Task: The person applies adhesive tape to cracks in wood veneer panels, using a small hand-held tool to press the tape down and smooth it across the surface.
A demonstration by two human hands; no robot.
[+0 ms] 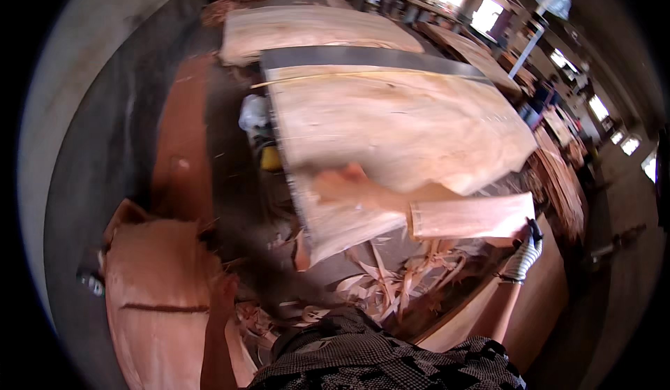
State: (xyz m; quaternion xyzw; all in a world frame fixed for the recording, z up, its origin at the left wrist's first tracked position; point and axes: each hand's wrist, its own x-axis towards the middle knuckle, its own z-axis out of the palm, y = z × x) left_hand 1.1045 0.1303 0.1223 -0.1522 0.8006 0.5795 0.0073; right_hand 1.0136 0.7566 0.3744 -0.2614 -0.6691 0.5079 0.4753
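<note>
Thin wood veneer strip (471, 217) — pinched at its right end by the gloved right hand (525, 250), fingers closed; left hand (225, 289) indistinct. Risk — splitting if flexed.

veneer strip (471, 217): thin, pale reddish, flat, roughly level; right end pinched by gloved fingers (528, 240), extending leftward from them.

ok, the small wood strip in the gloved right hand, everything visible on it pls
The strip of veneer is a thin, pale reddish-brown sheet, roughly rectangular, with grain running along its length. It lies nearly level, slightly blurred, over the near edge of the large veneer sheet on the table. Its left end looks ragged. The right hand, in a knit glove, grips its right end from below. Loose shavings lie beneath it.
</note>
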